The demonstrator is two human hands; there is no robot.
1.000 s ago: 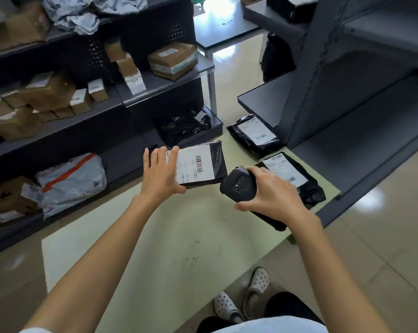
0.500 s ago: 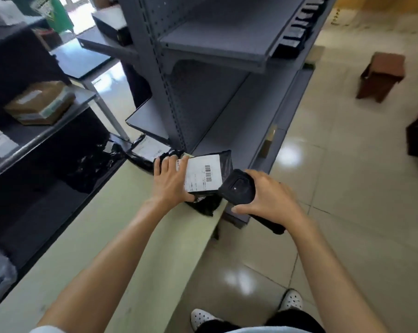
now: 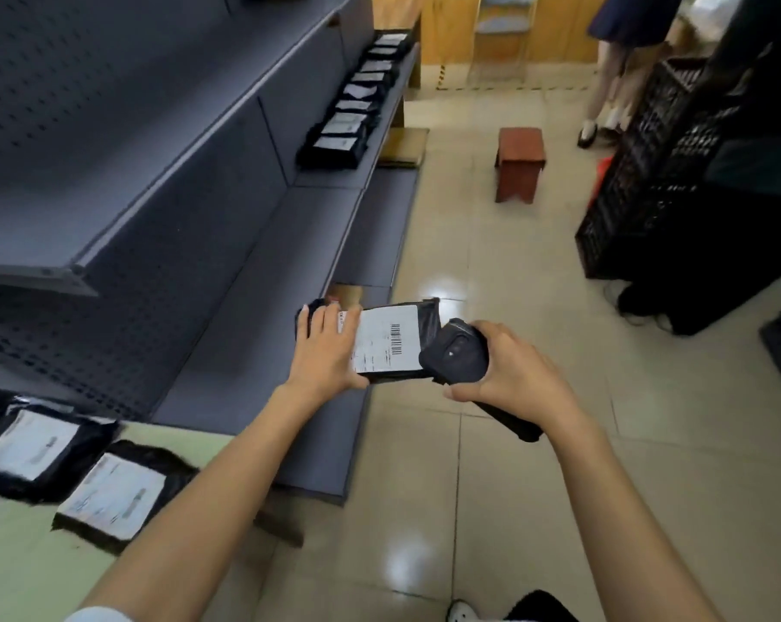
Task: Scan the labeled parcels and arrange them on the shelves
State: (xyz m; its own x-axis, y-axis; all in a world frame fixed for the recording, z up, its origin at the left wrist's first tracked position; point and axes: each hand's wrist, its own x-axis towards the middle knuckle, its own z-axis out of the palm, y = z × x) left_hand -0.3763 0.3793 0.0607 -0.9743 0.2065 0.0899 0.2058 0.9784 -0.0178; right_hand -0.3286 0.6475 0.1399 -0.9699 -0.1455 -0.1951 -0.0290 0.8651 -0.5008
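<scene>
Swinging away from the counter since a second ago, the person's view is now taking in the grey shelving and the tiled aisle, with both hands having carried the parcel [image 3: 390,341] and the scanner [image 3: 458,354] clear of the counter's edge; the left hand [image 3: 328,352] is gripping the black parcel by its left end, fingers lying flat over the top and thumb curling beneath, holding it in the air over the front edge of the bottom shelf [image 3: 263,343]; the parcel's white label [image 3: 386,338] is facing up, barcode showing; the right hand [image 3: 509,368] is clamping around the black handheld scanner, whose head is touching the parcel's right end; two more labelled black parcels are lying on the green counter [image 3: 29,572] near its far edge, one [image 3: 32,444] just beside the other [image 3: 115,498]; a row of black parcels [image 3: 352,114] is sitting along the front edge of the middle shelf [image 3: 379,141] farther down the aisle; a small red-brown stool [image 3: 519,166] is standing on the floor, well apart from the hands; black crates [image 3: 648,172] are stacked at the right, and another person's legs [image 3: 608,83] are showing beyond them.
</scene>
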